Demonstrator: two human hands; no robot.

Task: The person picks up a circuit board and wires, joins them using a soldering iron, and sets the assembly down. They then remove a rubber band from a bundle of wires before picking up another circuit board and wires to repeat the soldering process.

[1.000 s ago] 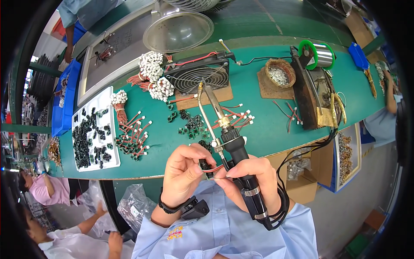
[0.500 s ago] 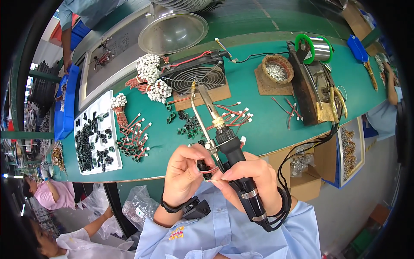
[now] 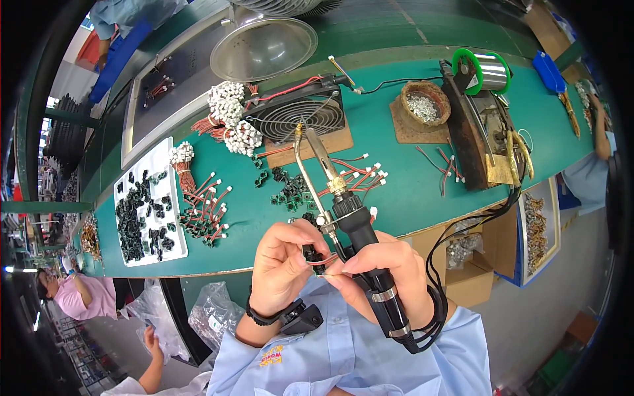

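Note:
Close to my chest, my left hand is closed, pinching a small black component between thumb and fingers. Thin red and black wires run from that part to the fingertips of my right hand. The right hand is also wrapped round a black soldering iron, whose tip and curved solder feed tube point away over the bench. Past the iron lie loose black-and-green components and wired white connectors. My fingers partly cover the held component.
A white tray of black parts is at left, near bundled connector wires. Behind the iron stands a fan. To the right are a bowl of metal bits, an iron stand and a solder spool. Cables trail rightward.
My hands and the iron have barely moved. At upper left, a co-worker has lifted the blue tray away from the bench side. Another person at lower left has shifted, with a hand now raised.

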